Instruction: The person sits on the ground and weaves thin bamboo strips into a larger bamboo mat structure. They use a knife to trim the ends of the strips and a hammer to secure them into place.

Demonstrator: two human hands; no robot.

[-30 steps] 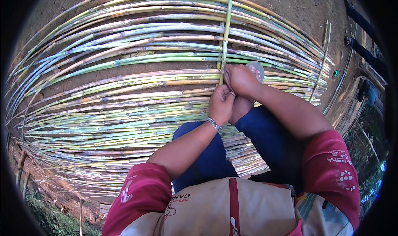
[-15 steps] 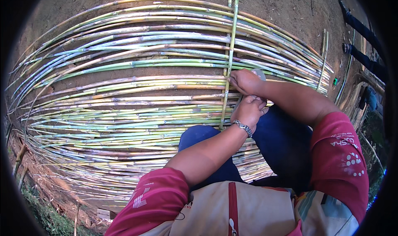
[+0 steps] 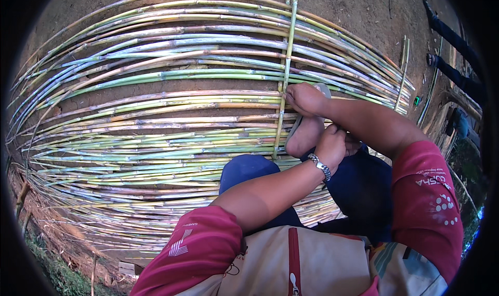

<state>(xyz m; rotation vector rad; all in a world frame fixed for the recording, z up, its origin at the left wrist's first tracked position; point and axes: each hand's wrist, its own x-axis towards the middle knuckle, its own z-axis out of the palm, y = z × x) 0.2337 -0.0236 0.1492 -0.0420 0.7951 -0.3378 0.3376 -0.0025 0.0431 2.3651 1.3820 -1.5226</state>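
Long yellow-green cane stalks [image 3: 182, 100] lie side by side in rows on the ground. A thinner green cane [image 3: 288, 51] crosses over them, with another cane beneath the rows alongside it. My right hand [image 3: 306, 99] is closed against the crossing cane; whatever its fingers pinch is hidden. My left hand [image 3: 331, 146], with a metal chain bracelet [image 3: 319, 166] at the wrist, is closed above my trouser leg, right of my sandalled foot [image 3: 305, 136]. What it grips is too small or covered to make out.
My foot and knees [image 3: 247, 172] are over the canes. Two short sticks [image 3: 403, 75] lie across the right ends. Another person's dark-trousered legs [image 3: 457, 44] stand at the far right, near a log [image 3: 463, 104]. Brown soil [image 3: 343, 10] borders the far side.
My left hand has drawn away from my right hand, rightward and nearer to me, uncovering my foot. My right hand stays by the crossing cane.
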